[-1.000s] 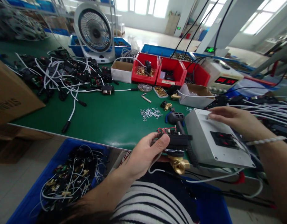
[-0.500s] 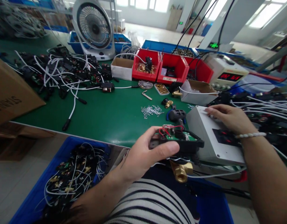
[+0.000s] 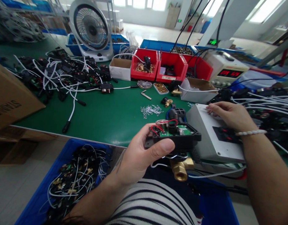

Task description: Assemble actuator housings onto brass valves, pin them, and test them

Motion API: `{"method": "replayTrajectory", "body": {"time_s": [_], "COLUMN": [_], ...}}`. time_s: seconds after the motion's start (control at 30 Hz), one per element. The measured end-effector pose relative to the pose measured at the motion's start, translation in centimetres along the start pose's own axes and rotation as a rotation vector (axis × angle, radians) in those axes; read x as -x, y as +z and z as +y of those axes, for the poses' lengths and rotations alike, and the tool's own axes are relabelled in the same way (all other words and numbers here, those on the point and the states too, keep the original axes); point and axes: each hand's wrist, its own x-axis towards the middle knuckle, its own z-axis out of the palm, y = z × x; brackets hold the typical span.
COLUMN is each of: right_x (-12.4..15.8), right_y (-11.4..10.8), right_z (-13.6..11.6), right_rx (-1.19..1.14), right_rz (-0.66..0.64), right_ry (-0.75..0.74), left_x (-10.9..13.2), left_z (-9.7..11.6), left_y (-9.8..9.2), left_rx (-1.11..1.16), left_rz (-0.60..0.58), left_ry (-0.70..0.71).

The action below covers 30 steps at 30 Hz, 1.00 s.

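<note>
My left hand (image 3: pixel 141 153) grips a black open-topped housing (image 3: pixel 178 141) with a green circuit board and red wires inside. A brass valve fitting (image 3: pixel 181 170) sticks out beneath it. My right hand (image 3: pixel 230 115) rests at the top of a grey metal box (image 3: pixel 209 137) with a black panel. Its fingers are bent together at a small knob or switch, and what they pinch is hidden. Behind the housing lies a dark round part (image 3: pixel 178 114) with a blue edge. Thin metal clips (image 3: pixel 150 110) lie loose on the green table (image 3: pixel 106 115).
Red bins (image 3: pixel 144 75), a white power supply (image 3: pixel 228 68) with red digits and a fan (image 3: pixel 91 28) stand behind. Cabled black units (image 3: pixel 64 72) are heaped at the left, more at the right. A cardboard box (image 3: pixel 15 90) borders the left; a blue crate (image 3: pixel 41 193) sits below.
The housing in my left hand has tilted a little, so its circuit board shows more. My right hand stays at the top of the grey box. The view has shifted slightly.
</note>
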Motion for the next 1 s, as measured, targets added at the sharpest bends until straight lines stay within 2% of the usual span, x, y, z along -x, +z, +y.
{"method": "replayTrajectory", "body": {"time_s": [0.27,0.53,0.67,0.8,0.9,1.0], "right_x": [-0.11,-0.06,-0.15,-0.36,-0.44,-0.44], "right_y": [0.19,0.11,0.16,0.26,0.2,0.0], "right_z": [0.3,0.04,0.11,0.28,0.16,-0.22], "right_rx": [-0.012,-0.017,-0.025,-0.012,0.024,0.077], "right_rz": [0.012,0.025,0.033,0.04,0.039,0.038], "right_ry": [-0.019,-0.003,0.002,0.024,0.049,0.081], "left_x": [0.31,0.25,0.01,-0.07,-0.03,-0.02], "left_z": [0.43,0.37,0.18,0.07,0.14,0.18], "left_y": [0.63,0.86,0.61,0.51,0.43,0.32], "left_rx": [0.023,0.17,0.329,0.553,0.589,0.585], "left_rz": [0.019,0.012,-0.048,-0.194,-0.274,-0.28], "left_ry": [-0.028,-0.064,-0.114,-0.239,-0.261,-0.249]}}
